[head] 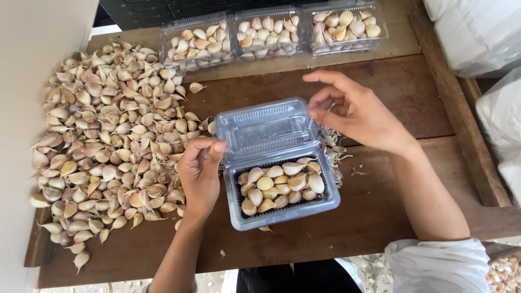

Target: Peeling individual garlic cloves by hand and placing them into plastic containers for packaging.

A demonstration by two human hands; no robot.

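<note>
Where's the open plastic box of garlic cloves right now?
In the head view, the open clear box sits centre on the wooden table, between the left hand and right hand, right of the loose garlic pile.

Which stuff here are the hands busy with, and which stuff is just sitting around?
In use:
- left hand and right hand on the hinged lid
- clear plastic box of garlic cloves

Lying about:
- big heap of loose garlic cloves
- three closed clear boxes of garlic
- white sacks

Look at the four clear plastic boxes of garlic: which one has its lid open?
The near box, between the left hand and right hand. Its lid stands raised; the three boxes at the back are shut.
</note>
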